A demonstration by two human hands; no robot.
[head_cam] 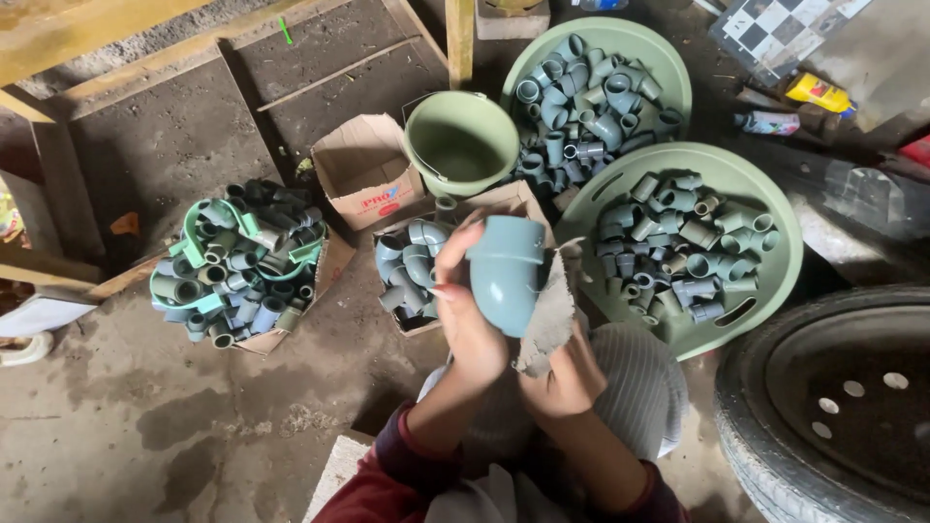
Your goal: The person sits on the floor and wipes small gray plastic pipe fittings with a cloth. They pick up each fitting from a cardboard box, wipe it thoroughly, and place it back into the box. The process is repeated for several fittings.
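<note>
Two hands are up in the middle of the view, both working on one grey-green pipe elbow [506,273]. The left hand [468,324] is wrapped around the elbow from the left, fingers curled shut on its side, thumb up near the rim, forearm rising from below in a dark red sleeve. The right hand [562,373] sits lower and to the right, its grip pinched closed on one grey rag [548,315], which hangs against the elbow's right flank. The elbow is held upright above the lap, in front of a small open cardboard box [417,324] with roughly ten more fittings inside. Count the containers on the floor: two round green basins, the near one [765,281] and the far one [668,58], each heaped with dozens of short grey fittings, too many to count; one empty green bucket [463,143] tilted between them and a second, empty cardboard box [366,174]. To the left, one flattened carton [325,276] carries another heap of fittings, several green bands lying over them. One tyre [833,407] fills the lower right corner, just beside the near basin.
</note>
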